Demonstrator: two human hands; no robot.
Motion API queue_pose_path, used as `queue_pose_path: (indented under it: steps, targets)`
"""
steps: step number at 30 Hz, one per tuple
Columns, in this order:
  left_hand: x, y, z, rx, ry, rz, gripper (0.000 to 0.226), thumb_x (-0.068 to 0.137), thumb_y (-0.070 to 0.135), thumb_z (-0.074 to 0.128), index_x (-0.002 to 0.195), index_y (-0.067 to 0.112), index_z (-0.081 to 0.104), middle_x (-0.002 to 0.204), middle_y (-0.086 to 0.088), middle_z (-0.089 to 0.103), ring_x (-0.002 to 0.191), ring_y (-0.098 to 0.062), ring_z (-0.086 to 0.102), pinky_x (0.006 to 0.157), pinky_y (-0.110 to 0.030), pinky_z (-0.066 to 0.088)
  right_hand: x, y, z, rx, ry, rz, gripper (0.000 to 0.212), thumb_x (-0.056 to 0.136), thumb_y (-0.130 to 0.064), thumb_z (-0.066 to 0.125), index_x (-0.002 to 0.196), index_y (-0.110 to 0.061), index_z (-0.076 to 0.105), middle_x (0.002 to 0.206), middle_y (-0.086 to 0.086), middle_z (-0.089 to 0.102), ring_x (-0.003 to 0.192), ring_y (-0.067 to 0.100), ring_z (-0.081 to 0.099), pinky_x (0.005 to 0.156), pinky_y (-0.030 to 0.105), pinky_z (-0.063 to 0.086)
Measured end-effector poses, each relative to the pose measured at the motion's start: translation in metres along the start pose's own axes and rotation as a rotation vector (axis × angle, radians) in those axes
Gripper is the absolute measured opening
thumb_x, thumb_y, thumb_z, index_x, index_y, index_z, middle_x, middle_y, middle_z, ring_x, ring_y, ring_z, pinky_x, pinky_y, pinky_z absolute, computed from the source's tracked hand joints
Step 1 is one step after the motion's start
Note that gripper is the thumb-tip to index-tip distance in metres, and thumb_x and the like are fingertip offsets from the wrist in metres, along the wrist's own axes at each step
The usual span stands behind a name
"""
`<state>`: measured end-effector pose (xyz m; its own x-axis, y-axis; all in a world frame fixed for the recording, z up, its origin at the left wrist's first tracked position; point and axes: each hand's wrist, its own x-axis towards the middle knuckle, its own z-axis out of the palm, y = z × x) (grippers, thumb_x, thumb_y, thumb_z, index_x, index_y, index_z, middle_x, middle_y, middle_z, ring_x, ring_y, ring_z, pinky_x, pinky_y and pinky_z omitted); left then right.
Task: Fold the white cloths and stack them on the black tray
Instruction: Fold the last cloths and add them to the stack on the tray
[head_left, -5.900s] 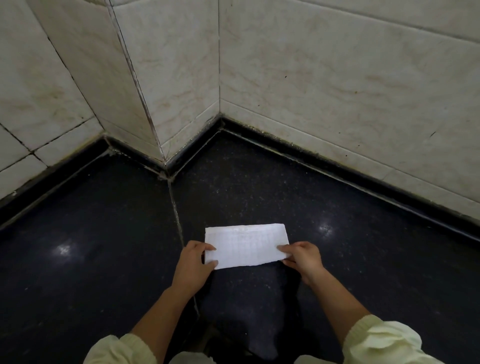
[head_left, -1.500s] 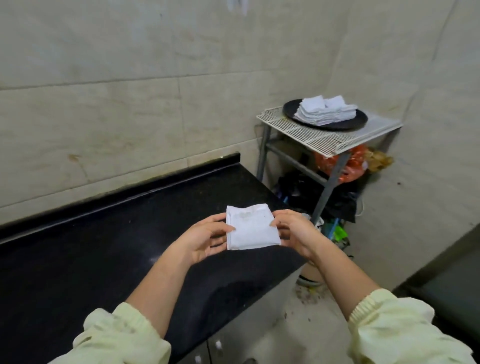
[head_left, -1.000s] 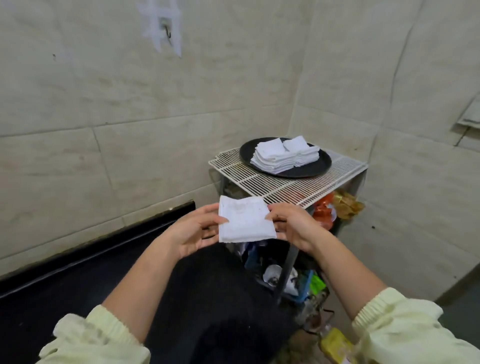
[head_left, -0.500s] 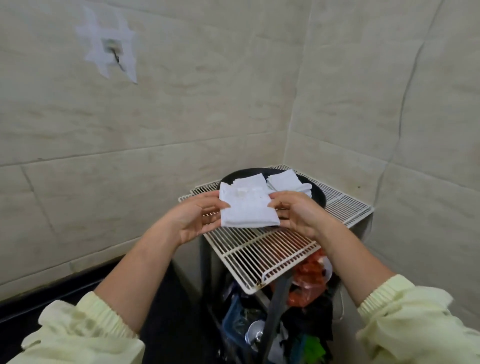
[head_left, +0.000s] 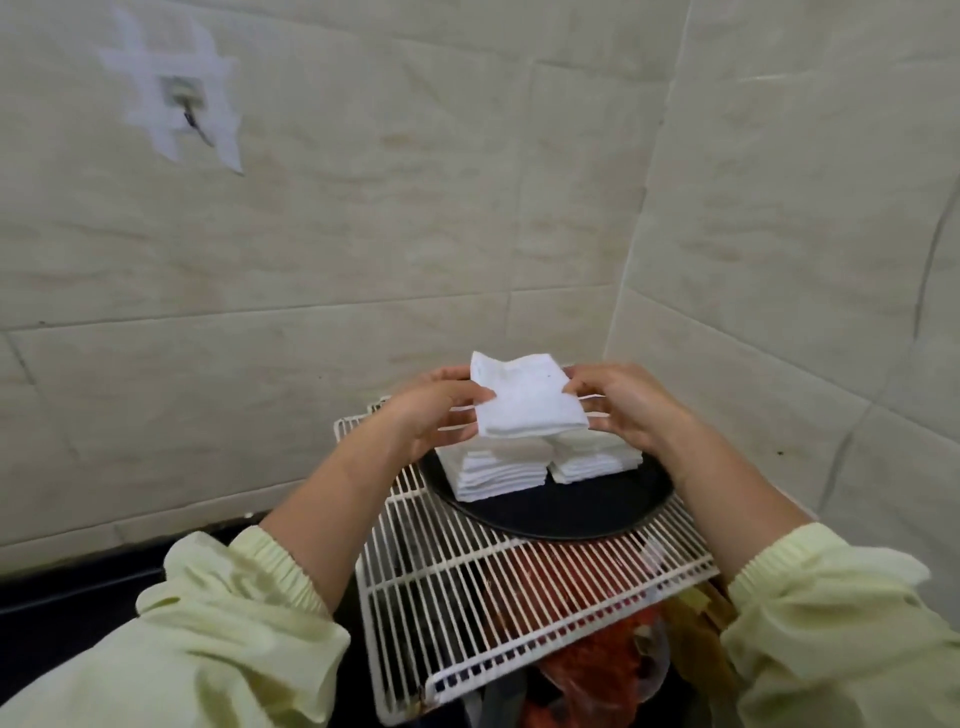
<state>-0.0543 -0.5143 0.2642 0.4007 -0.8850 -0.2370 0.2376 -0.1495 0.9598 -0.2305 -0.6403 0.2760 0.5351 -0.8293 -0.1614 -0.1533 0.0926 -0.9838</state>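
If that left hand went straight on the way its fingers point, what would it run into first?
The left hand points rightward into the folded cloth it grips; past that, probably the right hand.

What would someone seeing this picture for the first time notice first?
The folded white cloth, pinched at its sides by the left hand and right hand, is mid-picture, over the black tray. Two stacks of folded cloths lie side by side on that tray, which rests on a white wire rack in the tiled corner. High on the left wall, a hook is held by crossed tape.
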Motion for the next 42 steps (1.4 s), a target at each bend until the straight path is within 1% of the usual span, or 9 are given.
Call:
queue_pose_path:
  steps: [9,15,22,25,27,29,33,39,42]
  targets:
    - [0.019,-0.027,-0.015,-0.044,0.170,-0.060,0.026,0.083,0.002,0.067,0.101,0.021,0.067,0.059,0.006,0.063,0.062,-0.012,0.057,0.057,-0.025,0.050,0.041,0.021,0.022,-0.133,-0.060,0.012,0.017,0.080,0.007,0.058,0.092,-0.004,0.063,0.074,0.010,0.060,0.053,0.017,0.057,0.044,0.021,0.047]
    - [0.025,-0.040,-0.016,-0.013,0.198,-0.070,0.035,0.082,0.001,0.069,0.113,0.014,0.063,0.092,-0.006,0.070,0.069,-0.017,0.062,0.055,-0.026,0.053,0.057,0.033,0.026,-0.401,-0.026,-0.066,0.015,0.075,0.004,0.058,0.080,-0.009,0.056,0.073,0.013,0.051,0.061,0.022,0.049,0.054,0.028,0.043]
    - [0.025,-0.043,-0.012,0.053,0.293,-0.054,0.046,0.078,-0.001,0.074,0.116,0.013,0.051,0.091,-0.009,0.066,0.069,-0.020,0.061,0.055,-0.029,0.052,0.062,0.041,0.031,-0.611,0.020,-0.101,0.013,0.069,-0.002,0.058,0.080,-0.009,0.057,0.074,0.008,0.049,0.068,0.019,0.045,0.062,0.030,0.036]
    - [0.023,-0.043,-0.013,0.080,0.299,-0.059,0.051,0.079,0.002,0.075,0.120,0.012,0.047,0.093,-0.009,0.065,0.070,-0.019,0.062,0.050,-0.026,0.051,0.065,0.040,0.030,-0.662,0.025,-0.114,0.022,0.068,0.000,0.059,0.087,0.010,0.060,0.074,0.009,0.049,0.067,0.019,0.044,0.063,0.032,0.035]
    - [0.020,-0.041,-0.015,0.090,0.307,-0.059,0.053,0.079,0.005,0.076,0.121,0.013,0.046,0.094,-0.009,0.065,0.072,-0.019,0.063,0.056,-0.029,0.054,0.065,0.035,0.028,-0.702,0.041,-0.142,0.019,0.069,-0.002,0.060,0.086,0.006,0.059,0.078,0.012,0.058,0.068,0.025,0.052,0.063,0.033,0.042]
    - [0.017,-0.039,-0.019,0.102,0.334,-0.038,0.051,0.080,0.010,0.076,0.121,0.013,0.046,0.093,-0.008,0.064,0.072,-0.018,0.062,0.064,-0.031,0.055,0.061,0.027,0.029,-0.760,0.094,-0.200,0.023,0.074,-0.006,0.063,0.097,-0.005,0.060,0.092,0.007,0.063,0.084,0.027,0.059,0.068,0.031,0.044]
    - [-0.001,-0.030,-0.039,0.162,0.434,0.071,0.042,0.084,0.016,0.072,0.119,0.014,0.049,0.098,-0.010,0.064,0.074,-0.016,0.061,0.063,-0.029,0.053,0.040,0.012,0.049,-0.742,0.171,-0.417,0.035,0.081,-0.009,0.061,0.115,-0.011,0.056,0.096,0.000,0.060,0.096,0.022,0.057,0.077,0.029,0.042]
    - [-0.058,-0.034,-0.097,0.368,0.626,0.168,0.027,0.088,0.018,0.065,0.112,0.011,0.055,0.090,-0.006,0.061,0.079,-0.020,0.060,0.070,-0.037,0.054,-0.002,0.013,0.143,-0.774,-0.104,-0.558,0.032,0.083,-0.014,0.061,0.114,-0.010,0.058,0.104,0.004,0.061,0.100,0.024,0.058,0.086,0.034,0.047]
    - [-0.109,-0.045,-0.139,0.640,0.770,0.133,0.023,0.088,0.020,0.060,0.109,0.012,0.058,0.092,-0.008,0.066,0.084,-0.025,0.062,0.076,-0.033,0.050,-0.030,0.027,0.206,-0.860,-0.246,-0.625,0.034,0.082,-0.017,0.063,0.114,-0.008,0.060,0.113,0.011,0.063,0.106,0.027,0.059,0.088,0.032,0.044]
